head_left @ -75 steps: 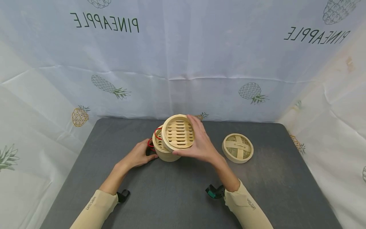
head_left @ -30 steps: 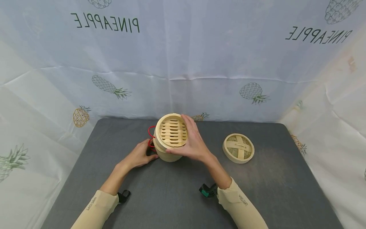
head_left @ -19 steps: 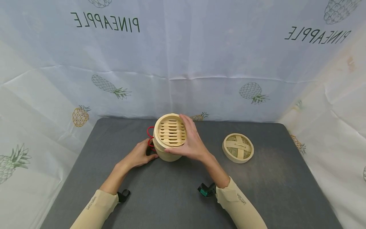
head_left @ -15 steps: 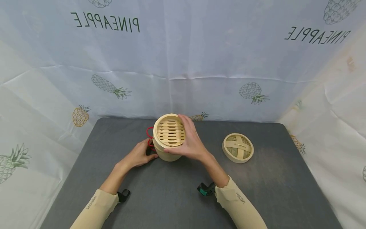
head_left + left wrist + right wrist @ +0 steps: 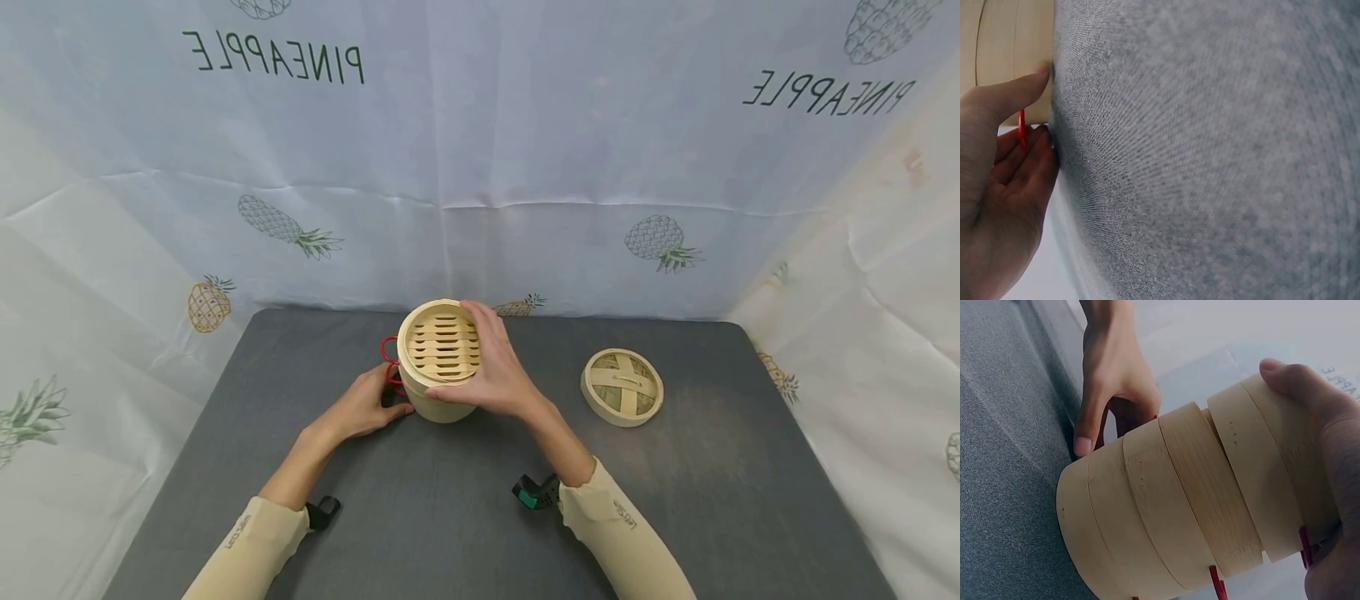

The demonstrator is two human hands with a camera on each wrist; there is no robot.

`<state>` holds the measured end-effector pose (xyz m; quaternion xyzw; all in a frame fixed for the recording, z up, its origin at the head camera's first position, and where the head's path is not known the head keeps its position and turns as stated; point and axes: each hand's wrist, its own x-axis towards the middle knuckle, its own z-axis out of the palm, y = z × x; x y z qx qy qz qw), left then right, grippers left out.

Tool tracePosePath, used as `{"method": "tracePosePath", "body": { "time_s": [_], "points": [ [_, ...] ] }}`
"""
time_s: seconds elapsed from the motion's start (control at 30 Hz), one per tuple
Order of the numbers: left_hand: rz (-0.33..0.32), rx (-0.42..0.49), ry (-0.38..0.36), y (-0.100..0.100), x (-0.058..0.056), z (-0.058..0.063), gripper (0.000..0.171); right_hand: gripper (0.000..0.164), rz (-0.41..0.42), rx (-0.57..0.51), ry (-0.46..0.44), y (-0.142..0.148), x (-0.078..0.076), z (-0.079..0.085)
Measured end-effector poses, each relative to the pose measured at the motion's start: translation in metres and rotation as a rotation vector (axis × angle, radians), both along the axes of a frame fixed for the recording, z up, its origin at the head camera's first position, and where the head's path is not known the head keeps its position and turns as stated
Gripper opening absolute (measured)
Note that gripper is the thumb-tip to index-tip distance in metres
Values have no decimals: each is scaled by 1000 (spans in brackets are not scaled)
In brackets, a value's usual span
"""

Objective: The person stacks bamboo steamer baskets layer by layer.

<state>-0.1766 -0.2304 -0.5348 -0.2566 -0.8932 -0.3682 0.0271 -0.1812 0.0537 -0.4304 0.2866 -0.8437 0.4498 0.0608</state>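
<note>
My right hand (image 5: 498, 367) grips a round bamboo steamer basket (image 5: 444, 346) with a slatted floor, thumb at the near side and fingers over the far right rim. It sits atop the lower steamer stack (image 5: 442, 410), slightly tilted, with a narrow wedge of gap along one side in the right wrist view. Low on the left, my left hand (image 5: 367, 404) holds the stack's base (image 5: 1032, 37), thumb on its near side and fingers behind. Red cord loops (image 5: 388, 350) stick out on the left, beside the left fingers.
A round bamboo lid (image 5: 622, 387) with crossed strips lies right of the stack on the grey table (image 5: 450, 517). A white pineapple-print curtain (image 5: 480, 150) hangs behind the table's back edge.
My right hand has brought the upper basket left and down over the lower stack, covering its slatted top. The left hand has kept its hold. The lid has stayed put.
</note>
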Motion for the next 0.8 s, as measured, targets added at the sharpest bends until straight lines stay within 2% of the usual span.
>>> {"method": "tracePosePath", "body": {
  "time_s": [0.03,0.13,0.2,0.33,0.4,0.53,0.6,0.63,0.77,0.8],
  "points": [
    [6,-6,-9,1,1,2,59,126,-2,1,-3,0,0,0],
    [20,-24,-41,7,8,17,59,126,-8,6,-18,-1,-1,0],
    [29,-41,-48,8,9,19,60,126,-12,8,-26,-1,-1,0],
    [12,-20,-3,4,6,11,59,126,-9,14,-34,-1,-2,-1],
    [5,-3,17,1,2,2,59,126,-7,16,-33,-2,-2,-1],
    [6,-35,31,-5,-7,-16,62,124,-1,25,-35,-2,-3,1],
    [1,-39,38,-5,-8,-17,62,123,3,38,-39,-3,-3,1],
    [1,-41,34,-5,-7,-15,62,122,5,47,-42,-3,-4,1],
    [5,-21,-1,4,5,8,60,121,9,78,-52,-4,-5,3],
    [6,-25,-8,5,7,11,60,121,9,84,-53,-4,-5,3]
  ]
}}
